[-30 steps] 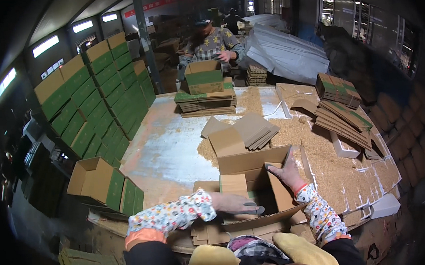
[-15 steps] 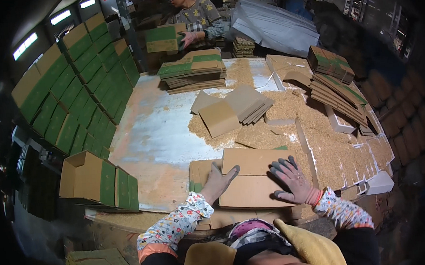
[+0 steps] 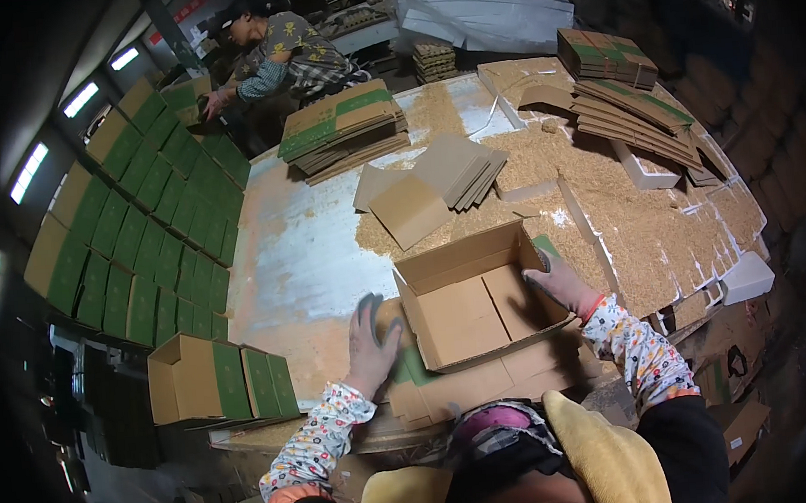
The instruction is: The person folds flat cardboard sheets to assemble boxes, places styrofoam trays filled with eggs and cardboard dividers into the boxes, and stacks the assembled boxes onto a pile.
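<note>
The open box (image 3: 464, 317) is hiding the middle of the flat cardboard (image 3: 469, 389) beneath it, and the right hand (image 3: 566, 284) is covering part of the box's right rim. A stack of flat boxes (image 3: 338, 125) is blocking the lower body of a co-worker (image 3: 295, 42). The frame's upper edge is cutting off the pale sheets (image 3: 484, 7); its lower edge is cropping the dark sleeves (image 3: 686, 447). The green boxes (image 3: 131, 233) are showing marks too small to read.

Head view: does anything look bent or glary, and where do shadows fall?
In the head view, the table looks curved and the corners go black; same view, the windows at left glare white, and shadow darkens the box inside near the right hand.
</note>
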Demonstrator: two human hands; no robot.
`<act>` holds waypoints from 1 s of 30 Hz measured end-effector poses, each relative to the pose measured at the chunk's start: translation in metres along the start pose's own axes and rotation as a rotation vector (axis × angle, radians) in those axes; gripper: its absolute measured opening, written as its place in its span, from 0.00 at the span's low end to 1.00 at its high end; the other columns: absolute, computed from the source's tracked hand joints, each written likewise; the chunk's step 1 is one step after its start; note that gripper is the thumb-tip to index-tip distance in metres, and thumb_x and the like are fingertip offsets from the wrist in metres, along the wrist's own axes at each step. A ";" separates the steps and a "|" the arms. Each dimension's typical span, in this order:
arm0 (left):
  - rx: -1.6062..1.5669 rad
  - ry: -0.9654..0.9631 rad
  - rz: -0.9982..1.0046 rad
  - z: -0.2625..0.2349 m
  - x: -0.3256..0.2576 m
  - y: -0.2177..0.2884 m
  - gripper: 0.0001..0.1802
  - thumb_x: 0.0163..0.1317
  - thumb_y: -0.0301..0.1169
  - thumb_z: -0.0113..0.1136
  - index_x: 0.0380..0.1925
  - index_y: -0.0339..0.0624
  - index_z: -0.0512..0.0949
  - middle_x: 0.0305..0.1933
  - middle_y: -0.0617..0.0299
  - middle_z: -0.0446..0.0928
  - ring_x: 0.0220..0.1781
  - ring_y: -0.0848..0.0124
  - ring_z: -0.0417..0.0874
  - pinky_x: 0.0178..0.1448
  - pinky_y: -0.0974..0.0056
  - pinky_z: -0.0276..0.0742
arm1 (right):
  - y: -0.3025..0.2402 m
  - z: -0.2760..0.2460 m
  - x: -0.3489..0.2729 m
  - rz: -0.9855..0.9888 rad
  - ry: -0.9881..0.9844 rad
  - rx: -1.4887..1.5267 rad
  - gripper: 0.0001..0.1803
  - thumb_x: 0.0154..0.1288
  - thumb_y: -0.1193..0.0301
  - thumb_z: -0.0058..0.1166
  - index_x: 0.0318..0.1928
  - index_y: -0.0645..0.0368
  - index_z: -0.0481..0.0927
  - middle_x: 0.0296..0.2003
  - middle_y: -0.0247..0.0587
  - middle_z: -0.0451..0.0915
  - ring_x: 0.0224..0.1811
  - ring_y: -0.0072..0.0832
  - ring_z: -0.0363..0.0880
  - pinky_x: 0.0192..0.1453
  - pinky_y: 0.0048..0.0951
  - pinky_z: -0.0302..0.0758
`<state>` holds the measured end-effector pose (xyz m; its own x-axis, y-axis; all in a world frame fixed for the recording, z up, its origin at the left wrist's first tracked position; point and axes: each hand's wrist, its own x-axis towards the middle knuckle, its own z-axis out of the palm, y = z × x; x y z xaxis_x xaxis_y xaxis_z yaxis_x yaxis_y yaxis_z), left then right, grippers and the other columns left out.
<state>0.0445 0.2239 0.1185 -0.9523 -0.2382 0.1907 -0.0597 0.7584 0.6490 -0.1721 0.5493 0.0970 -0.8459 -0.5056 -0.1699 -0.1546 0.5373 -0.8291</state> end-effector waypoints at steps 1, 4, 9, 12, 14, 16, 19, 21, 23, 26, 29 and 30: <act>-0.235 0.192 -0.032 0.013 0.036 0.033 0.42 0.57 0.32 0.64 0.67 0.35 0.53 0.66 0.40 0.59 0.70 0.47 0.58 0.73 0.52 0.54 | 0.016 0.005 0.005 -0.081 0.037 0.039 0.34 0.65 0.62 0.55 0.66 0.67 0.61 0.64 0.57 0.64 0.66 0.42 0.65 0.69 0.31 0.60; 0.314 0.065 -0.176 0.042 0.087 0.051 0.45 0.54 0.43 0.65 0.67 0.36 0.55 0.64 0.22 0.53 0.69 0.36 0.54 0.73 0.49 0.53 | 0.020 0.008 -0.020 -0.591 0.101 -0.048 0.26 0.71 0.70 0.47 0.67 0.59 0.63 0.64 0.47 0.66 0.65 0.38 0.65 0.69 0.29 0.59; 0.258 0.138 -0.149 0.021 0.084 0.006 0.35 0.53 0.28 0.62 0.63 0.45 0.64 0.60 0.42 0.62 0.62 0.46 0.67 0.66 0.52 0.65 | 0.108 -0.009 -0.081 0.041 1.241 0.781 0.32 0.71 0.65 0.49 0.69 0.65 0.56 0.67 0.49 0.59 0.64 0.35 0.64 0.70 0.30 0.57; 0.315 0.111 -0.181 0.037 0.097 0.036 0.34 0.54 0.25 0.60 0.63 0.47 0.65 0.61 0.43 0.63 0.61 0.47 0.69 0.65 0.52 0.67 | 0.281 -0.036 -0.101 0.352 1.467 0.876 0.40 0.71 0.52 0.46 0.71 0.64 0.49 0.71 0.50 0.51 0.72 0.35 0.52 0.74 0.30 0.47; 0.323 0.086 -0.214 0.047 0.100 0.042 0.34 0.54 0.25 0.60 0.63 0.47 0.64 0.61 0.43 0.63 0.61 0.47 0.69 0.65 0.52 0.67 | 0.320 -0.041 -0.095 0.255 1.252 1.071 0.42 0.72 0.49 0.41 0.73 0.60 0.41 0.73 0.38 0.49 0.75 0.31 0.45 0.76 0.30 0.40; 0.517 0.078 -0.134 0.043 0.089 0.020 0.34 0.54 0.25 0.61 0.63 0.49 0.64 0.61 0.43 0.63 0.60 0.46 0.69 0.64 0.51 0.67 | 0.273 -0.051 -0.080 0.326 1.220 1.201 0.38 0.72 0.58 0.42 0.72 0.62 0.43 0.72 0.38 0.53 0.73 0.31 0.50 0.76 0.29 0.43; 0.453 0.064 -0.159 0.059 0.092 0.043 0.34 0.54 0.25 0.61 0.64 0.49 0.63 0.60 0.43 0.63 0.60 0.46 0.69 0.64 0.51 0.67 | 0.304 -0.064 -0.105 0.109 1.422 1.193 0.32 0.67 0.72 0.52 0.67 0.68 0.56 0.63 0.45 0.67 0.65 0.34 0.67 0.70 0.28 0.60; 0.449 0.067 -0.230 0.043 0.089 0.044 0.35 0.54 0.24 0.60 0.64 0.49 0.63 0.60 0.43 0.64 0.60 0.47 0.69 0.64 0.52 0.67 | 0.316 -0.041 -0.119 0.076 1.108 0.535 0.28 0.68 0.72 0.52 0.65 0.66 0.61 0.60 0.47 0.70 0.65 0.33 0.67 0.69 0.29 0.62; 0.430 0.107 -0.181 0.040 0.093 0.027 0.34 0.54 0.24 0.60 0.63 0.48 0.64 0.60 0.43 0.64 0.60 0.46 0.69 0.65 0.52 0.67 | 0.290 -0.069 -0.124 0.436 0.882 1.463 0.25 0.71 0.61 0.46 0.64 0.58 0.66 0.60 0.44 0.72 0.61 0.38 0.73 0.63 0.43 0.72; -0.269 0.285 -0.335 0.044 0.093 -0.031 0.28 0.58 0.24 0.60 0.60 0.46 0.66 0.57 0.52 0.67 0.57 0.58 0.72 0.58 0.59 0.73 | 0.276 -0.052 -0.124 0.048 0.816 1.057 0.35 0.66 0.63 0.54 0.68 0.65 0.57 0.58 0.46 0.72 0.61 0.38 0.72 0.62 0.35 0.71; -1.361 -0.064 -0.305 0.038 0.095 -0.052 0.12 0.66 0.33 0.54 0.48 0.44 0.74 0.42 0.62 0.76 0.44 0.71 0.77 0.47 0.68 0.76 | 0.181 -0.083 -0.130 -0.313 0.647 -0.287 0.29 0.56 0.70 0.61 0.58 0.67 0.71 0.55 0.55 0.75 0.60 0.45 0.72 0.66 0.39 0.67; -1.200 -0.010 -0.484 0.041 0.107 -0.023 0.11 0.68 0.36 0.52 0.45 0.43 0.75 0.38 0.62 0.77 0.41 0.71 0.78 0.46 0.67 0.77 | 0.155 -0.100 -0.128 -0.436 0.610 -0.415 0.26 0.57 0.70 0.60 0.55 0.66 0.74 0.55 0.55 0.75 0.60 0.46 0.72 0.66 0.39 0.67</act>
<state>-0.0683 0.2061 0.0941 -0.9119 -0.3255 -0.2498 -0.0974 -0.4197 0.9024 -0.1385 0.7649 0.0429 -0.7759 -0.3366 0.5336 -0.6034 0.6429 -0.4719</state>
